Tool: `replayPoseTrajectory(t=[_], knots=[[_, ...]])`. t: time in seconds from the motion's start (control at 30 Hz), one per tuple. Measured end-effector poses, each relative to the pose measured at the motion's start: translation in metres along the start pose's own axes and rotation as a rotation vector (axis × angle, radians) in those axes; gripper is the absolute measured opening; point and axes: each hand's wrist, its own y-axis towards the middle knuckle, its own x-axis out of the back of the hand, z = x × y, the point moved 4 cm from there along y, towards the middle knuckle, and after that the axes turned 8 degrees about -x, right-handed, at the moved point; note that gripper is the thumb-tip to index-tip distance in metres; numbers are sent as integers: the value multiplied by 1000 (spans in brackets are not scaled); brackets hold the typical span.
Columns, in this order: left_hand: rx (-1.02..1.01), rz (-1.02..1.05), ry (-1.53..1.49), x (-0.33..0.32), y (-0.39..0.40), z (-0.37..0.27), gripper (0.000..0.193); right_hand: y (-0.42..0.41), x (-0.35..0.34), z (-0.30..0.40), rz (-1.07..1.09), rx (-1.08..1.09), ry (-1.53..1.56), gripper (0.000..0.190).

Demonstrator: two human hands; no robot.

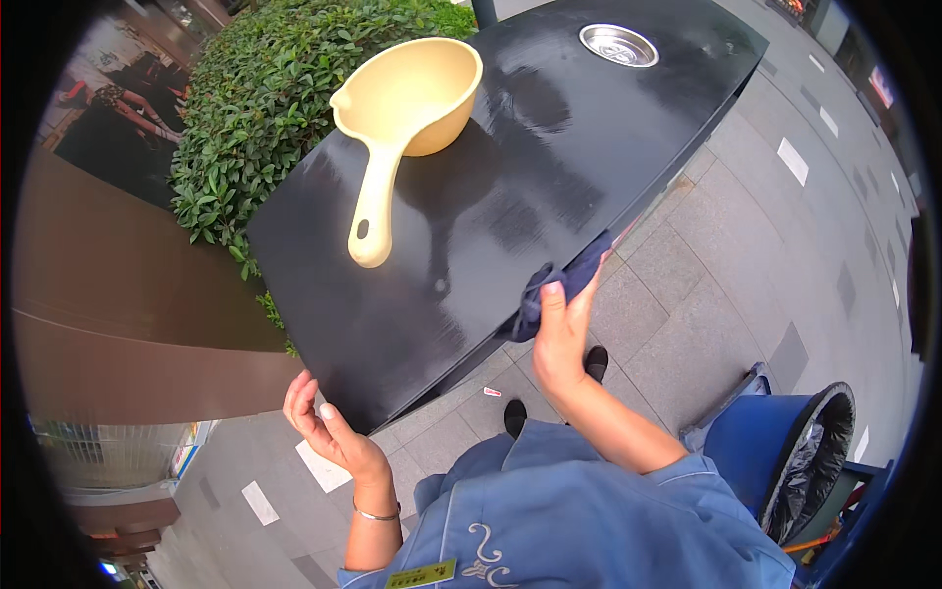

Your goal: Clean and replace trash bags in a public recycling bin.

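Note:
My right hand (563, 331) grips a dark blue cloth (544, 298) and presses it along the near side edge of a glossy black bin top (353, 316). Beside the near left corner of that top is my left hand (331, 434), its fingers apart and nothing in it; whether it touches the edge I cannot tell. On the black surface stands a pale yellow plastic water ladle (405, 96), its handle pointing towards me. Wet streaks shine around it. A round stainless steel ashtray (618, 46) is set into the far end of the top.
A clipped green hedge (257, 110) borders the far left side, beside a brown wall panel (132, 250). To my right is a blue bin (751, 442) lined with a black bag, on a cart. Grey paving (684, 294) lies underfoot.

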Motion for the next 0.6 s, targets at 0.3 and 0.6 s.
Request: replayPoseTrajectory(t=[0.3,0.6], knots=[[82,29,-268,5,-3,2,27,-76,-13,-64,136,99,-514,51],[47,97,-112,5,-2,6,23,-58,18,-183,880,518,-959,36]])
